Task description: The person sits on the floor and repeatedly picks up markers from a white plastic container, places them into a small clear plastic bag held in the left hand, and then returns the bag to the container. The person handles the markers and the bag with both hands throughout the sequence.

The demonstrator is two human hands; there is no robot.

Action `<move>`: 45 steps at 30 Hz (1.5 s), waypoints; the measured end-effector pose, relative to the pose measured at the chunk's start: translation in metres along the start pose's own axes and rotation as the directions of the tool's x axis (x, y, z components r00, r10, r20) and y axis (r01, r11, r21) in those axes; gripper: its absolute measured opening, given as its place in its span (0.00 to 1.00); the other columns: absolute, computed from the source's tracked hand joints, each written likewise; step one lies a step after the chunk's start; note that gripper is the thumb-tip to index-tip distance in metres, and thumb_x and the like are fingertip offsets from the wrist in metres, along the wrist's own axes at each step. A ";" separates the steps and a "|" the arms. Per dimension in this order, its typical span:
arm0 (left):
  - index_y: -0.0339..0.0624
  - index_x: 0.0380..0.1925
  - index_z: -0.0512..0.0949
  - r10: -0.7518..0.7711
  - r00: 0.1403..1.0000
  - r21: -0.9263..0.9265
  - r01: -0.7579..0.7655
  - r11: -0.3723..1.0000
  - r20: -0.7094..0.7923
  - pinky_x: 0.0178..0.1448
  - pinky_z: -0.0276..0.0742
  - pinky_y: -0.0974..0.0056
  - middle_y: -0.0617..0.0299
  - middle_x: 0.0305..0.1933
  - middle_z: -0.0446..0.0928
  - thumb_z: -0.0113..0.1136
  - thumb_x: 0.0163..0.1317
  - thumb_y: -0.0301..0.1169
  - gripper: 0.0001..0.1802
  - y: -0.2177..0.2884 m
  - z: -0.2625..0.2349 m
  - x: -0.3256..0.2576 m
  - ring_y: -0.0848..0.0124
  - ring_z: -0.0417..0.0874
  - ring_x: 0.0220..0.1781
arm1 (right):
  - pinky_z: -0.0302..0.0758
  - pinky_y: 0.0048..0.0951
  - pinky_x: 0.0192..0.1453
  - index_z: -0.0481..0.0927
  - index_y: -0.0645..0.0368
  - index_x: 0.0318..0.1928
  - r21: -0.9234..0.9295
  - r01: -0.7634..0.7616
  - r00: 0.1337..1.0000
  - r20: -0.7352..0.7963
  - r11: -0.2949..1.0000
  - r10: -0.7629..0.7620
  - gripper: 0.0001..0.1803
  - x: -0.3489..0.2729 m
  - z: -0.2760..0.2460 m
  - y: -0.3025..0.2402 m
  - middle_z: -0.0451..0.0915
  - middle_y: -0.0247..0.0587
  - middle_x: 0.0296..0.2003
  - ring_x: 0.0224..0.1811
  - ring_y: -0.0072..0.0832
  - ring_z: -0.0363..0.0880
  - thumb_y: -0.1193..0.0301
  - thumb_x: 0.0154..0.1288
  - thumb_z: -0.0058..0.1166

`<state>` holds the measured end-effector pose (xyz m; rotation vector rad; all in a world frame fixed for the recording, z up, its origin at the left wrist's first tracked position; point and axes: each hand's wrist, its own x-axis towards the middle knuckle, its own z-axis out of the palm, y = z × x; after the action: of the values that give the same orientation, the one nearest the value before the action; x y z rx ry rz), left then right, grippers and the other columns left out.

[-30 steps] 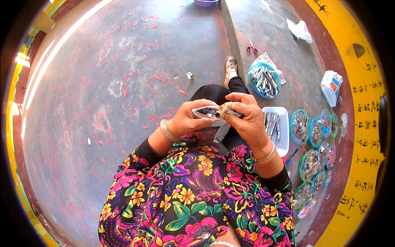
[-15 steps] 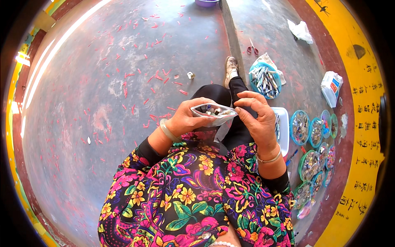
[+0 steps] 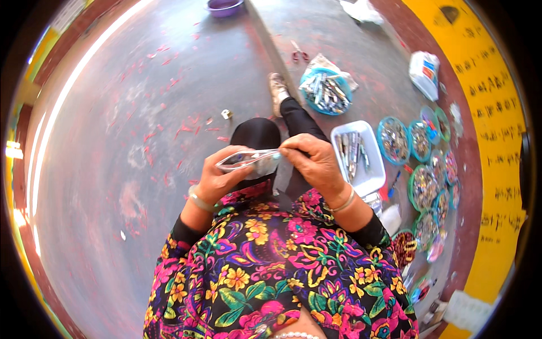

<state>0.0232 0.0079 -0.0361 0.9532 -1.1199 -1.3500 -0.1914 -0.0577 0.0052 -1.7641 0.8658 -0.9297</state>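
A small clear plastic bag (image 3: 264,165) is between my two hands, above my knees. Its mouth forms a narrow slit, wider at the left end. Small pieces show faintly through its side; I cannot make out their kind. My left hand (image 3: 221,176) grips the bag's left side, thumb in front and fingers behind. At the bag's upper right corner, my right hand (image 3: 314,164) pinches the edge between thumb and fingers. A greyish strip (image 3: 283,176) hangs below that corner.
At my right stand a white tray (image 3: 372,179) with pen-like pieces, a blue basket (image 3: 346,92) of similar pieces, and several round baskets (image 3: 393,140) of small parts. Scissors (image 3: 300,55) lie beyond. A purple basin (image 3: 224,8) sits at the far edge. Red scraps litter the floor.
The view has swung rightward, showing more of the tray. My right fingers, raised and spread before, have closed on the bag's corner. The bag's mouth has narrowed, hiding its contents more.
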 end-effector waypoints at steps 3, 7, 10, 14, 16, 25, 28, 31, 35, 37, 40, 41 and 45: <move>0.31 0.43 0.75 0.022 1.000 0.076 -0.022 0.997 0.000 0.47 0.72 0.71 0.62 0.40 0.77 0.63 0.54 0.20 0.15 0.000 0.001 0.001 0.77 0.76 0.42 | 0.72 0.24 0.37 0.80 0.66 0.34 0.045 0.073 0.996 -0.057 0.996 -0.070 0.04 -0.007 -0.007 0.013 0.79 0.40 0.29 0.31 0.26 0.76 0.77 0.58 0.57; 0.30 0.42 0.75 -0.008 0.999 0.107 0.013 0.994 -0.044 0.46 0.72 0.71 0.62 0.40 0.77 0.63 0.53 0.21 0.15 0.008 0.007 0.000 0.76 0.76 0.41 | 0.73 0.25 0.38 0.80 0.66 0.36 0.009 -0.076 0.964 -0.256 0.997 0.076 0.06 -0.025 -0.034 0.048 0.81 0.40 0.32 0.33 0.23 0.77 0.76 0.61 0.55; 0.30 0.42 0.75 0.000 0.998 0.143 0.008 0.990 -0.060 0.46 0.72 0.71 0.61 0.39 0.78 0.63 0.52 0.22 0.15 0.005 0.008 0.001 0.76 0.77 0.41 | 0.74 0.25 0.44 0.81 0.64 0.39 0.007 -0.214 0.868 -0.457 0.977 0.194 0.08 -0.055 -0.066 0.126 0.82 0.40 0.34 0.37 0.26 0.79 0.74 0.62 0.52; 0.30 0.42 0.76 -0.002 0.997 0.140 0.012 0.990 -0.071 0.47 0.73 0.70 0.60 0.40 0.78 0.62 0.51 0.21 0.16 0.005 0.011 0.001 0.74 0.78 0.42 | 0.74 0.32 0.47 0.81 0.61 0.42 -0.233 -0.606 0.678 -0.651 0.761 0.340 0.14 -0.122 -0.131 0.233 0.82 0.48 0.39 0.42 0.39 0.81 0.67 0.57 0.53; 0.30 0.42 0.76 0.009 0.998 0.162 0.002 0.987 -0.066 0.48 0.73 0.69 0.59 0.40 0.79 0.62 0.51 0.21 0.16 0.004 0.011 0.001 0.73 0.78 0.42 | 0.73 0.37 0.51 0.80 0.61 0.43 -0.295 -0.754 0.606 -0.658 0.587 0.446 0.17 -0.150 -0.160 0.265 0.80 0.52 0.41 0.46 0.45 0.78 0.65 0.56 0.52; 0.30 0.40 0.77 -0.026 0.996 0.248 0.047 0.968 -0.089 0.48 0.73 0.69 0.57 0.40 0.79 0.62 0.50 0.22 0.16 0.007 0.021 0.006 0.72 0.79 0.41 | 0.68 0.42 0.58 0.75 0.62 0.50 -0.486 -0.796 0.605 -0.645 0.360 0.466 0.23 -0.172 -0.223 0.353 0.76 0.58 0.46 0.51 0.49 0.73 0.64 0.54 0.52; 0.30 0.40 0.77 -0.028 0.994 0.252 0.054 0.966 -0.106 0.48 0.73 0.69 0.57 0.40 0.79 0.63 0.50 0.22 0.16 0.008 0.023 0.005 0.72 0.79 0.41 | 0.68 0.40 0.59 0.73 0.60 0.54 -0.474 -0.826 0.562 -0.647 0.306 0.515 0.26 -0.161 -0.231 0.371 0.75 0.57 0.49 0.54 0.49 0.72 0.62 0.54 0.53; 0.30 0.40 0.77 -0.043 0.994 0.261 0.069 0.963 -0.104 0.48 0.73 0.68 0.56 0.41 0.79 0.63 0.50 0.22 0.16 0.010 0.026 0.007 0.71 0.79 0.42 | 0.68 0.40 0.58 0.75 0.59 0.52 -0.495 -0.832 0.546 -0.657 0.249 0.519 0.26 -0.163 -0.232 0.393 0.76 0.57 0.48 0.52 0.48 0.73 0.62 0.52 0.54; 0.30 0.40 0.77 -0.046 0.991 0.256 0.076 0.964 -0.122 0.48 0.73 0.68 0.55 0.41 0.79 0.63 0.50 0.22 0.16 0.009 0.028 0.006 0.71 0.79 0.42 | 0.71 0.43 0.53 0.78 0.61 0.43 -0.472 -0.855 0.495 -0.614 0.216 0.615 0.21 -0.161 -0.223 0.396 0.79 0.57 0.41 0.46 0.49 0.77 0.63 0.50 0.54; 0.30 0.40 0.77 -0.064 0.990 0.254 0.096 0.962 -0.129 0.48 0.73 0.68 0.56 0.41 0.79 0.62 0.49 0.22 0.16 0.009 0.030 0.006 0.71 0.79 0.42 | 0.72 0.42 0.50 0.79 0.62 0.38 -0.423 -0.865 0.500 -0.671 0.270 0.547 0.17 -0.164 -0.213 0.395 0.80 0.57 0.37 0.42 0.48 0.78 0.65 0.48 0.55; 0.30 0.41 0.77 -0.076 0.989 0.264 0.106 0.959 -0.125 0.49 0.73 0.68 0.56 0.41 0.79 0.62 0.50 0.22 0.16 0.010 0.030 0.005 0.71 0.79 0.42 | 0.74 0.40 0.47 0.81 0.62 0.34 -0.357 -0.870 0.492 -0.681 0.341 0.543 0.15 -0.174 -0.207 0.389 0.81 0.55 0.33 0.40 0.47 0.79 0.65 0.47 0.56; 0.30 0.41 0.76 -0.075 0.990 0.268 0.106 0.958 -0.124 0.49 0.73 0.68 0.56 0.41 0.79 0.62 0.50 0.22 0.16 0.010 0.029 0.003 0.71 0.79 0.42 | 0.74 0.39 0.47 0.81 0.62 0.34 -0.338 -0.869 0.493 -0.670 0.362 0.556 0.15 -0.177 -0.207 0.384 0.81 0.54 0.32 0.39 0.46 0.80 0.65 0.47 0.56; 0.29 0.42 0.76 -0.074 0.995 0.264 0.089 0.960 -0.070 0.48 0.73 0.69 0.57 0.41 0.79 0.61 0.52 0.21 0.15 0.011 0.030 0.005 0.73 0.78 0.42 | 0.75 0.36 0.37 0.81 0.62 0.37 -0.282 -0.837 0.512 -0.709 0.470 0.486 0.14 -0.200 -0.206 0.367 0.81 0.49 0.26 0.32 0.41 0.81 0.67 0.52 0.54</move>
<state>-0.0039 0.0068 -0.0178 1.2392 -1.2497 -1.2468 -0.5208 -0.0859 -0.3237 -1.3337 2.3039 -0.5757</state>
